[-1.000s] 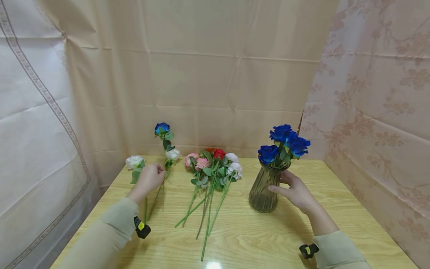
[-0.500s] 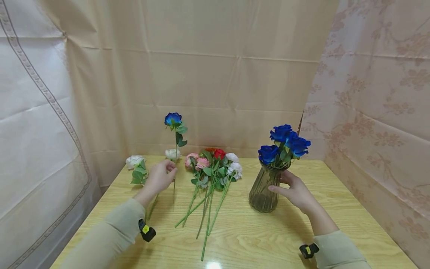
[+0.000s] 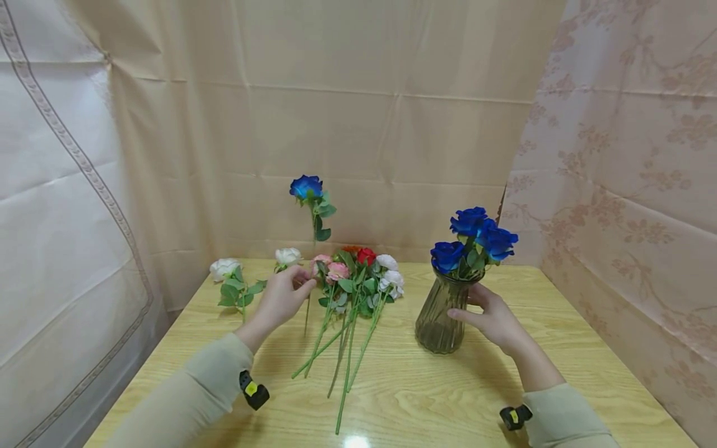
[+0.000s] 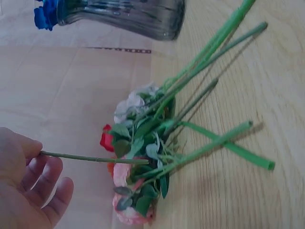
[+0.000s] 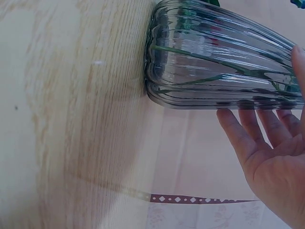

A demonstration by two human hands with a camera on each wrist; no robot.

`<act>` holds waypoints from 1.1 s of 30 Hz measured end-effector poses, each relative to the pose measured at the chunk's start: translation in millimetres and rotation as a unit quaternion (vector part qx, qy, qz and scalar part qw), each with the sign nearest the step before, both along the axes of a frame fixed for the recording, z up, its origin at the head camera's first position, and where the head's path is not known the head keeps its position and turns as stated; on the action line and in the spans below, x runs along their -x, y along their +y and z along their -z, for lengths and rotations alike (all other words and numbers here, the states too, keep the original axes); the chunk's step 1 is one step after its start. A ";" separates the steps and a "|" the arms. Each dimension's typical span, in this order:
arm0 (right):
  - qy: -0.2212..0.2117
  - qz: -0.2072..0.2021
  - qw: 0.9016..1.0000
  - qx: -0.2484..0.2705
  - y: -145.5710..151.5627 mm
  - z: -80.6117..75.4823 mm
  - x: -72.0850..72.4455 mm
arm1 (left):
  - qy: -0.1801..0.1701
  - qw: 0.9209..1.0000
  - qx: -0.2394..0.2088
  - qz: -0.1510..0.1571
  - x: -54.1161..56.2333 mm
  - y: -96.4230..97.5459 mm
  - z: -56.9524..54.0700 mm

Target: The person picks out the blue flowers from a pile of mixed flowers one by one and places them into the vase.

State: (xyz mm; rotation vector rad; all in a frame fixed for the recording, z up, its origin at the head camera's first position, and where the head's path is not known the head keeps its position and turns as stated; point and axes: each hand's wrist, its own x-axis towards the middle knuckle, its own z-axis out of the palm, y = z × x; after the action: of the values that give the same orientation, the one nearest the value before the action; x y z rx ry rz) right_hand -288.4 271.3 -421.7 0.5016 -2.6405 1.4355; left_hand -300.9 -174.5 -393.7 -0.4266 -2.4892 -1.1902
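My left hand (image 3: 282,298) pinches the green stem (image 4: 95,158) of a blue rose (image 3: 306,186), held upright above the table at left of centre. Its bloom stands high against the curtain, and the stem's lower end hangs free in the left wrist view. On the right, a smoky ribbed glass vase (image 3: 439,317) holds three blue roses (image 3: 495,241). My right hand (image 3: 495,320) holds the vase's right side, thumb in front and fingers behind. Through the glass in the right wrist view, stems (image 5: 205,56) slant toward the base.
Mid-table lies a bunch of pink flowers (image 3: 338,272), a red flower (image 3: 366,256) and white flowers (image 3: 391,281), stems toward the front. White roses (image 3: 224,269) lie at left, one partly behind my left hand. A beige curtain (image 3: 336,124) closes off the back.
My left hand has carried the blue rose rightward and up, away from the white roses at left toward the middle bunch. The right hand and the vase have stayed put.
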 end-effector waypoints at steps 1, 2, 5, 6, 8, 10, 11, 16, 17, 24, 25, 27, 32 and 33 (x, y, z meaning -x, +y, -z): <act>0.000 0.000 1.000 -0.001 -0.1 0.0 0.0 | 0.004 1.000 -0.004 0.002 -0.8 1.6 0.1; 0.000 0.001 1.000 -0.001 -0.1 0.0 0.0 | 0.007 1.000 -0.007 0.004 -1.6 3.1 0.2; -0.001 0.002 1.000 -0.003 -0.2 -0.1 -0.4 | 0.015 1.000 -0.015 0.013 -4.7 8.0 0.8; -0.001 0.002 1.000 -0.003 -0.2 -0.1 -0.5 | 0.019 1.000 -0.015 0.015 -5.5 9.6 1.1; 0.000 0.002 1.000 -0.004 0.3 0.9 0.2 | 0.027 0.999 -0.017 0.021 -7.8 13.2 1.4; 0.001 0.002 1.000 -0.003 0.3 1.0 0.3 | 0.033 0.999 -0.018 0.030 -10.4 16.8 1.0; 0.001 0.001 1.000 -0.003 0.3 1.1 0.3 | 0.040 0.998 -0.018 0.034 -11.3 18.5 0.9; 0.001 0.001 1.000 -0.003 0.3 0.5 -0.4 | 0.065 0.996 -0.028 0.055 -15.1 27.0 2.9; 0.001 0.002 1.000 -0.003 0.6 1.0 0.0 | 0.067 0.996 -0.031 0.058 -15.9 28.9 3.5; 0.000 0.001 1.000 0.001 1.8 3.8 2.7 | 0.046 0.995 -0.052 0.076 -24.2 41.0 6.1; -0.001 0.001 1.000 0.001 1.7 3.7 2.6 | 0.046 0.994 -0.055 0.080 -24.6 42.1 6.9; -0.001 0.001 1.000 0.000 1.3 3.2 1.9 | 0.053 0.993 -0.060 0.089 -25.3 44.1 8.4; 0.002 -0.001 1.000 0.000 -0.3 0.3 -1.4 | 0.066 0.991 -0.063 0.101 -25.6 47.9 11.3; 0.003 -0.001 1.000 -0.001 -0.3 -0.1 -1.9 | 0.066 0.991 -0.063 0.101 -25.9 48.6 11.4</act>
State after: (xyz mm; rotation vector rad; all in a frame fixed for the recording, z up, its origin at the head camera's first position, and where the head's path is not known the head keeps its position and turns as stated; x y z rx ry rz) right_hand -286.6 271.0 -421.6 0.5082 -2.6386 1.4299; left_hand -275.0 -125.9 -405.1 -0.7126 -2.2860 -1.3419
